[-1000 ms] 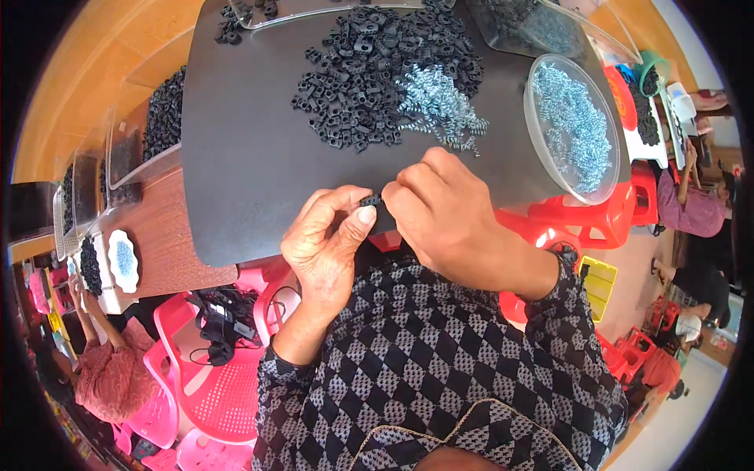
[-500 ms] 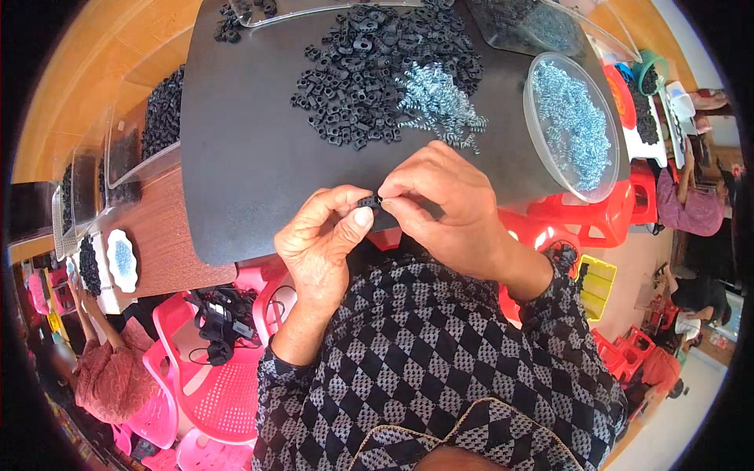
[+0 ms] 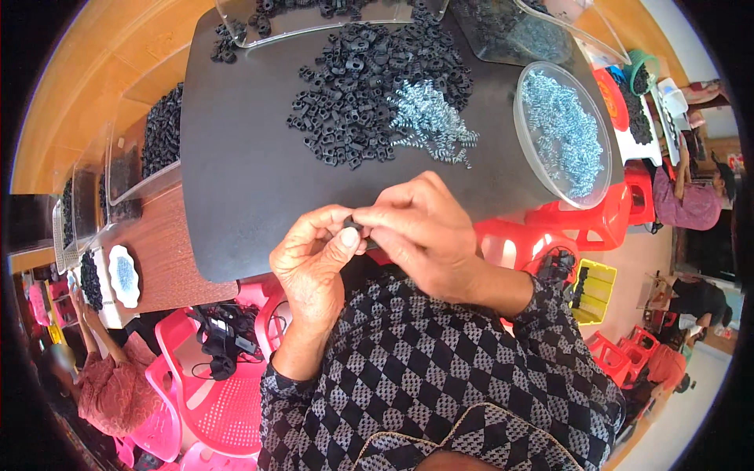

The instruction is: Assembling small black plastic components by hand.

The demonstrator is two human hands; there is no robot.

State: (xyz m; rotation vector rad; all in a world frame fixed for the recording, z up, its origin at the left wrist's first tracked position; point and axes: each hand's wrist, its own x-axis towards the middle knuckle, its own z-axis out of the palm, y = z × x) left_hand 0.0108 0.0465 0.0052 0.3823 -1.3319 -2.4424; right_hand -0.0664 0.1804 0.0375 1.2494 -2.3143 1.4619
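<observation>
Dead centre, the left hand [image 3: 308,257] clamps a small black piece [image 3: 353,224], unfinished by the look of it; the right hand [image 3: 430,239] bunches against it, grip hidden. Plenty seems left: loose black parts [image 3: 345,118] and springs [image 3: 430,119] heaped upper centre, more in a tub [image 3: 543,174], upper right.

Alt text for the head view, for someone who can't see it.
The left hand grips a small black part, the right hand touching it, at a dark table. Beyond lie heaped black parts and springs; a clear tub at right holds more springs.
</observation>
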